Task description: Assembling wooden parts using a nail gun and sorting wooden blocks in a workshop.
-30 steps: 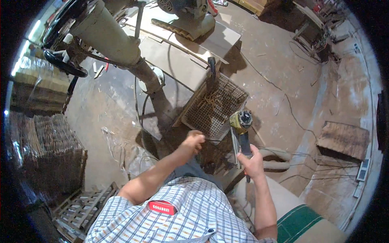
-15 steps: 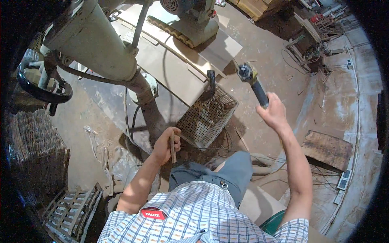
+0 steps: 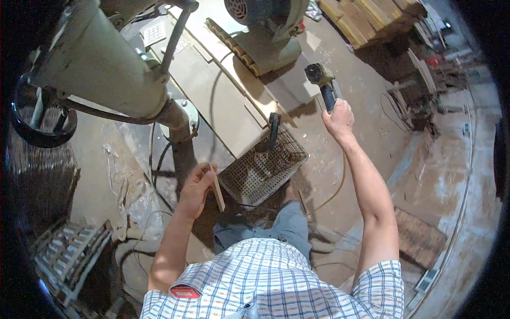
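Observation:
My left hand point(image 3: 195, 187) is closed on a thin, narrow wooden strip point(image 3: 218, 194), which slants down from the fingers. It is just left of a light plastic crate point(image 3: 253, 187) with perforated walls. My right hand point(image 3: 339, 118) is stretched forward and wrapped round the black grip of a hand-held air tool point(image 3: 321, 80). The tool has a dull yellow and black head, and its exact kind is unclear. From below the grip hangs a tan hose point(image 3: 343, 173). A black curved handle point(image 3: 273, 130) rises over the crate's far side.
Left of me stands a large grey machine column point(image 3: 106, 69) with a black handwheel point(image 3: 40, 135). Pale boards point(image 3: 223, 114) lie ahead, under a motor-driven machine point(image 3: 271, 40). Cartons point(image 3: 366, 21) are stacked far right. A slatted wooden rack point(image 3: 74, 255) is at lower left.
My right hand has moved forward and slightly left with the tool, which has turned its head. My left hand has shifted left, and the wooden strip has tilted. The view has shifted a little.

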The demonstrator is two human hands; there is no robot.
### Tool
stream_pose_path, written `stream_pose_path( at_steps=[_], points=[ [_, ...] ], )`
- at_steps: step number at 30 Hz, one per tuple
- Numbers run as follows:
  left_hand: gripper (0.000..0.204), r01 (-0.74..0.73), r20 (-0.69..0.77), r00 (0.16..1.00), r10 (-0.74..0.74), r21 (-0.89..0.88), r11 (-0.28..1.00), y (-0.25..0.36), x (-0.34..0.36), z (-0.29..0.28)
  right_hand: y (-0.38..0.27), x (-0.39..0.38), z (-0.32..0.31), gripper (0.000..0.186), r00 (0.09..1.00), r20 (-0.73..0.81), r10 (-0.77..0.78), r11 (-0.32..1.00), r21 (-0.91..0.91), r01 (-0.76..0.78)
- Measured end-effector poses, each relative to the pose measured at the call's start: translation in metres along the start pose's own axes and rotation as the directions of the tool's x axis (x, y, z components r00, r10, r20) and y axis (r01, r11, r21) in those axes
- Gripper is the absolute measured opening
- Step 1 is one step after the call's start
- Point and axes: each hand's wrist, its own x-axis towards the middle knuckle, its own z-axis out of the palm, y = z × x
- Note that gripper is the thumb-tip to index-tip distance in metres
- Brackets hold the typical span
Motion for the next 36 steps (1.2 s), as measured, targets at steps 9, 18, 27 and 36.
stream_pose_path(
  at_steps=[9, 18, 27, 36],
  points=[
    [0.039, -0.147, -0.255, 0.943, 0.214, 0.258, 0.955, 0.036, 0.108, 0.114, 0.025, 0.064, 0.076, 0.044, 0.972, -0.064, -0.226, 0.972, 0.048, 0.229],
    [0.031, -0.180, -0.216, 0.942, 0.258, 0.323, 0.929, 0.065, 0.199, 0.169, 0.025, 0.068, 0.085, 0.034, 0.917, -0.235, -0.321, 0.919, 0.155, 0.362],
    [0.035, -0.120, -0.193, 0.952, 0.239, 0.483, 0.867, 0.061, 0.235, 0.191, 0.021, 0.057, 0.080, 0.051, 0.904, -0.269, -0.333, 0.885, 0.241, 0.398],
    [0.033, -0.102, -0.209, 0.950, 0.232, 0.497, 0.862, 0.047, 0.252, 0.192, -0.019, 0.014, 0.059, 0.039, 0.940, -0.095, -0.328, 0.570, 0.774, 0.277]
  ],
)
